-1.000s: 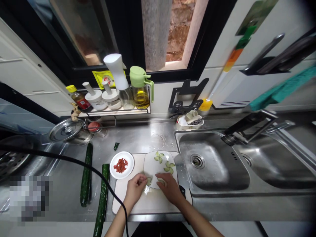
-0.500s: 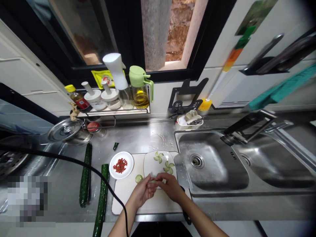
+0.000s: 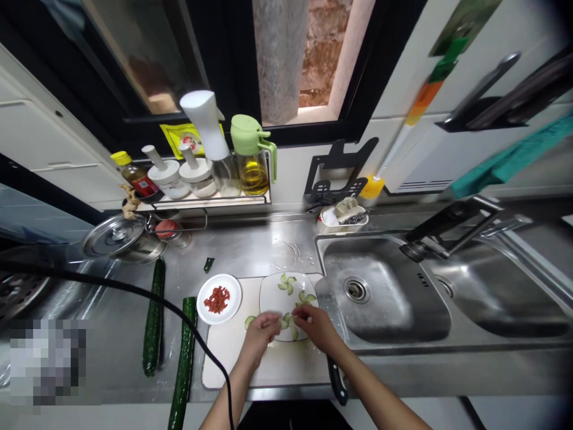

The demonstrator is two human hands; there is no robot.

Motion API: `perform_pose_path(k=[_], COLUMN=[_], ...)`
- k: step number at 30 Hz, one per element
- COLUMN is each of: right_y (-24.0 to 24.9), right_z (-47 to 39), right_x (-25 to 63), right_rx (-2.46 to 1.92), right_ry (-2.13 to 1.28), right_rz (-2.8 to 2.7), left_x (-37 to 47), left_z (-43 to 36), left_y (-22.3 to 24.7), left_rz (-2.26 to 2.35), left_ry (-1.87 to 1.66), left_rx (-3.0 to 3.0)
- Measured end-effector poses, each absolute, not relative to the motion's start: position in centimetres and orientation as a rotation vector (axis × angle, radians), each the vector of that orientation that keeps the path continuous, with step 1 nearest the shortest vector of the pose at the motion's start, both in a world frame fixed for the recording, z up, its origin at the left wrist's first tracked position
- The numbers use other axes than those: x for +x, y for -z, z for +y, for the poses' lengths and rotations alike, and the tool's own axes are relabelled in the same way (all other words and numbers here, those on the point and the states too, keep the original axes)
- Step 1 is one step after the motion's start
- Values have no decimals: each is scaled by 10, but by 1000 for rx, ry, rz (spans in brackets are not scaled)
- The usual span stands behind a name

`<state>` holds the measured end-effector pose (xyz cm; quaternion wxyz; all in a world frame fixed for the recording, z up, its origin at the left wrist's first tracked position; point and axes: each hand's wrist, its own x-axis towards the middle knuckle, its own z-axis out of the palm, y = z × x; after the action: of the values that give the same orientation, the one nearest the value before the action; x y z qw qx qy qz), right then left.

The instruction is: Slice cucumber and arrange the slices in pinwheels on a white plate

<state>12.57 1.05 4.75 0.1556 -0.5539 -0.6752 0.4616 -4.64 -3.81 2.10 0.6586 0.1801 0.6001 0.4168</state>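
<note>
A square white plate (image 3: 271, 292) rests on the pale cutting board (image 3: 224, 358). Thin cucumber slices (image 3: 287, 283) are fanned out on it in separate clusters, the nearest one between my hands. My left hand (image 3: 262, 334) is at the plate's left front edge, fingers pinched together; whatever they hold is too small to name. Over the plate's right side, my right hand (image 3: 313, 324) is closed at the fingertips beside the nearest cluster, its contents also unclear. A cucumber piece (image 3: 249, 322) lies partly behind my left hand. Red chopped bits (image 3: 217, 300) sit in a round white dish (image 3: 237, 298).
Two long cucumbers (image 3: 153, 322) lie on the steel counter at left, crossed by a black cable (image 3: 156, 300). A knife's black handle (image 3: 336, 379) juts over the board's right front. The sink (image 3: 380, 292) is at right; a bottle rack (image 3: 215, 203) stands behind.
My hands have moved apart, the right one rightward and slightly away from me. The nearest cucumber cluster and more of the knife handle now show.
</note>
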Motion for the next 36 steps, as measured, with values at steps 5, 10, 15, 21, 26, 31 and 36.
perform_pose_path(k=[5, 10, 15, 21, 26, 31, 36], right_y=[-34, -31, -33, -35, -35, -34, -31], right_z=[14, 13, 12, 11, 11, 11, 9], right_x=[123, 121, 117, 113, 113, 112, 112], right_rx=[-1641, -1671, -1726, -1761, -1762, -1766, -1756], right_ry=[-1198, -1070, -953, -855, -804, -751, -709], right_rz=[-2071, -2253, -2388, -2497, -2568, -2604, -2624], left_x=[-37, -30, -26, -23, -21, -18, -17], left_z=[-41, -45, -46, -42, -41, -41, -42], left_y=[-23, -29, -30, -32, -37, -40, -38], left_rz=[1661, 1840, 1868, 1917, 1943, 1958, 1976], left_ry=[-843, -642, -522, -357, -245, -188, -186], left_rx=[861, 1186, 1242, 1291, 1339, 1357, 1391])
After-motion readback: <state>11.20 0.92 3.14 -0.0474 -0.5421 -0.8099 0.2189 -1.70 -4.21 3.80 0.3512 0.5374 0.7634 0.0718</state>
